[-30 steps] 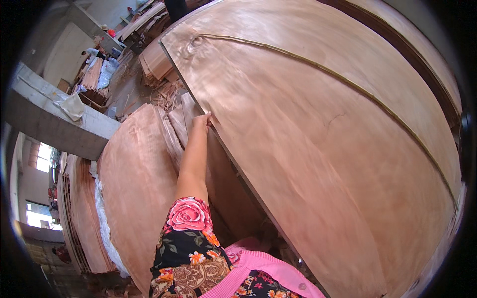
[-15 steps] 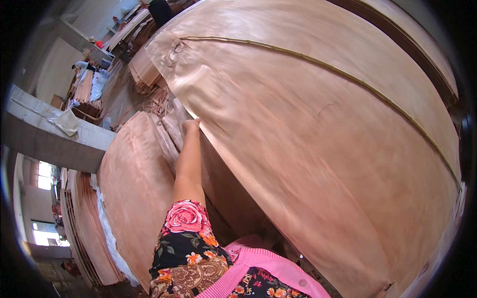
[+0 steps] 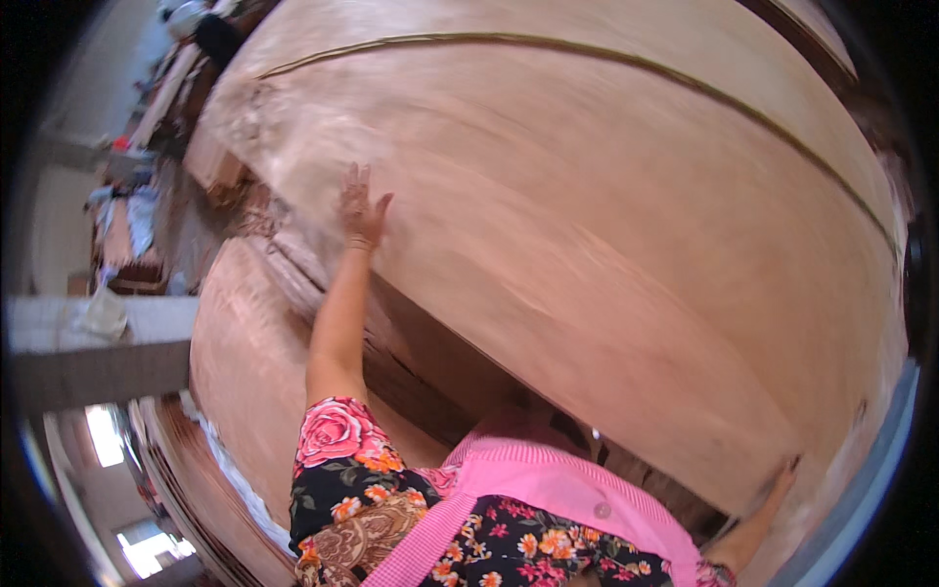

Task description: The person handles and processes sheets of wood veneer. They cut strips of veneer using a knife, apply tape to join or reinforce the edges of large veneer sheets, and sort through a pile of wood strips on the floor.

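- I am spreading my left hand [image 3: 362, 210] over the large veneer sheet [image 3: 548, 196], its fingers apart and its thumb out to the side; with the blur, I cannot tell whether the palm is pressing on the wood or hovering just above it.
- I am reaching with my right hand [image 3: 781, 481] to the near edge of the sheet, at the lower right; I cannot tell whether its fingers are pinching that edge or only touching it.
- The sheet is lying in front of me, spreading away to the right, its near edge running slantwise past my body.
- If the left palm is bearing down unevenly, the sheet could be splitting along its grain, since it looks thin.
- The far left corner is looking wrinkled, so a push there could be creasing or tearing it.
- A long thin stick [image 3: 469, 38] is lying across the sheet; any tilting could be setting it sliding or rolling.
- My pink garment [image 3: 548, 479] is hanging close to the near edge, so its cloth could be catching there if I am leaning in.
- With a veneer stack [image 3: 249, 323] standing to the left, a sideways swing could be knocking the sheet's edge against it.
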A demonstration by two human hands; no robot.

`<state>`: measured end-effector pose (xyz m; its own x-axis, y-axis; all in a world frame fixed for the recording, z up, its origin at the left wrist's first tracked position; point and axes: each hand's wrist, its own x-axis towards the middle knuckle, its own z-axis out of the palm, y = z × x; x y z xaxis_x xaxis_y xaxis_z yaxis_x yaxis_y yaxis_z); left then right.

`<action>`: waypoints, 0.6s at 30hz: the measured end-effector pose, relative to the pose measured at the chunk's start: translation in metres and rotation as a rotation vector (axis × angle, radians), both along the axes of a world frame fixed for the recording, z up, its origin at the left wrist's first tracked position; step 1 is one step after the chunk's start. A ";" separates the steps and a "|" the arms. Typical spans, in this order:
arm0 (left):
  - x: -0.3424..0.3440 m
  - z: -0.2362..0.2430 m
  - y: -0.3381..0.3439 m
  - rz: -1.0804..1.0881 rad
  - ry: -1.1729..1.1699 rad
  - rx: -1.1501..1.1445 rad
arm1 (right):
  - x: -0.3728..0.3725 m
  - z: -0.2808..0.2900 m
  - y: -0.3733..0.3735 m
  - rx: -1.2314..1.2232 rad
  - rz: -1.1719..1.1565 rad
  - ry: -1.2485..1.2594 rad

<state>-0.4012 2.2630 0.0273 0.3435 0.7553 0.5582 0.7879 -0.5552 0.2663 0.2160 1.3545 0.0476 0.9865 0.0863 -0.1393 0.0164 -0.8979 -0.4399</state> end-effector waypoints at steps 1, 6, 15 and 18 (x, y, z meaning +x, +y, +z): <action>-0.003 0.001 0.001 0.035 0.055 0.018 | -0.005 -0.001 0.002 0.020 0.001 0.020; 0.037 0.022 -0.037 0.421 0.243 -0.005 | -0.032 -0.002 0.032 0.260 -0.175 0.027; 0.296 0.048 -0.446 -0.999 0.480 -0.136 | -0.047 0.031 0.061 -0.131 0.141 -0.368; 0.269 0.061 -0.394 -0.836 0.321 -0.105 | -0.077 0.041 0.114 0.013 0.241 -0.328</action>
